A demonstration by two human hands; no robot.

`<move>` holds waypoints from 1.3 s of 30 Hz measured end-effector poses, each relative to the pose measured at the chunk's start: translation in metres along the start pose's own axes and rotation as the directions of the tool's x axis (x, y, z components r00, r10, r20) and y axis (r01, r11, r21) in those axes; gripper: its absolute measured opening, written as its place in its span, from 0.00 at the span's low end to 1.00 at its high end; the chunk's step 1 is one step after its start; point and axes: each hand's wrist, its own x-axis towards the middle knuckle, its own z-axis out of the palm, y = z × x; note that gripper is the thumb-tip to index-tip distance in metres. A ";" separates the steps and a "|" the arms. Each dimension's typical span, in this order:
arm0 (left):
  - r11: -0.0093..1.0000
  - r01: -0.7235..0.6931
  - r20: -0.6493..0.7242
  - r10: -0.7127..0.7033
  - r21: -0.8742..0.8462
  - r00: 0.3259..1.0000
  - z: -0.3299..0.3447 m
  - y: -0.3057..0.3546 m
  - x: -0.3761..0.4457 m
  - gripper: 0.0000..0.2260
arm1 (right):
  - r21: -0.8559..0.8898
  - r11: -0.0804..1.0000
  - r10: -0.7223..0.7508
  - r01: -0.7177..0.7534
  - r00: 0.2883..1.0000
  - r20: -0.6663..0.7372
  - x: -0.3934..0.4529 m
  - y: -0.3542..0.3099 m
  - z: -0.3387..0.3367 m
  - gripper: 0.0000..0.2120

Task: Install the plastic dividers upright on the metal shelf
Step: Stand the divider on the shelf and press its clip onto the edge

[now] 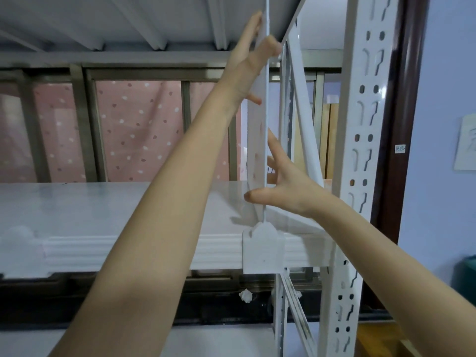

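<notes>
We see two bare arms reach up to a white divider (pixel 257 140) that stands upright near the right end of a shelf (pixel 116 202), seen almost edge-on. Its foot sits in a white clip (pixel 262 251) over the shelf's front lip, and its top runs up to the underside of the upper shelf (pixel 128 19).

The left hand (pixel 247 60) is high on the panel. Its palm and fingers lie flat along the left face, while the thumb (pixel 271 46) hooks over the near edge, so the panel is pinched between them. A fingertip shows lower down at the panel's edge.

The right hand (pixel 286 186) is low, on the right side of the panel just above the shelf. Its fingers are spread apart and nothing is gripped; the thumb tip reaches across to the panel's near edge, and the fingertips lie near or against the right face. We cannot tell whether they press on it.

Just to the right, a slanted white brace (pixel 304 119) crosses behind the hand, and a white slotted post (pixel 360 124) carries the shelves. Beyond the shelf, a pink dotted curtain (pixel 139 130) hangs behind a grey frame. A pale blue wall (pixel 448 73) fills the far right.
</notes>
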 end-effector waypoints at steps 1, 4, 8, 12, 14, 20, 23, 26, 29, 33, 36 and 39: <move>1.000 0.006 0.016 -0.006 0.005 1.000 -0.001 0.002 0.001 0.48 | 0.000 1.000 0.008 -0.008 1.000 -0.013 -0.001 -0.001 -0.001 0.53; 0.999 0.042 0.039 -0.043 0.022 0.998 -0.009 0.007 0.001 0.47 | -0.003 1.000 0.009 -0.009 0.999 -0.037 -0.002 -0.004 0.001 0.52; 0.990 0.139 0.049 -0.140 0.012 0.989 -0.008 0.020 -0.004 0.42 | -0.009 1.000 0.018 -0.019 0.999 -0.040 -0.005 -0.011 0.002 0.52; 0.985 0.172 0.025 -0.171 -0.024 0.985 -0.003 0.025 -0.019 0.30 | -0.041 0.997 0.059 -0.061 0.997 -0.043 -0.013 -0.023 0.000 0.51; 0.982 0.189 0.033 -0.189 0.006 0.981 -0.004 0.022 -0.037 0.29 | -0.069 0.993 0.088 -0.090 0.995 -0.040 -0.022 -0.026 -0.001 0.50; 0.951 0.232 0.228 -0.277 0.207 0.933 -0.009 0.008 -0.123 0.30 | -0.256 0.960 0.137 -0.117 0.989 0.061 -0.060 -0.011 0.005 0.50; 0.901 0.193 0.347 -0.336 0.388 0.876 -0.007 -0.003 -0.173 0.35 | -0.402 0.913 0.116 -0.067 0.988 0.098 -0.078 0.002 0.010 0.51; 0.833 0.073 0.391 -0.333 0.549 0.858 -0.005 -0.016 -0.206 0.38 | -0.608 0.793 0.032 0.039 0.994 0.105 -0.091 0.008 0.015 0.50; 0.685 -0.114 0.366 -0.235 0.720 0.900 0.001 -0.027 -0.222 0.38 | -0.771 0.621 -0.105 0.140 0.990 0.095 -0.100 0.012 0.020 0.47; 0.570 -0.200 0.309 -0.100 0.797 0.946 0.008 -0.040 -0.235 0.38 | -0.884 0.435 -0.258 0.170 0.964 0.059 -0.102 0.030 0.023 0.42; 0.465 -0.249 0.262 0.038 0.849 0.964 0.014 -0.050 -0.239 0.37 | -0.911 0.374 -0.351 0.172 0.936 0.032 -0.102 0.042 0.025 0.37; 0.370 -0.251 0.230 0.101 0.894 0.968 0.024 -0.057 -0.244 0.39 | -0.920 0.351 -0.425 0.172 0.905 0.008 -0.102 0.047 0.028 0.34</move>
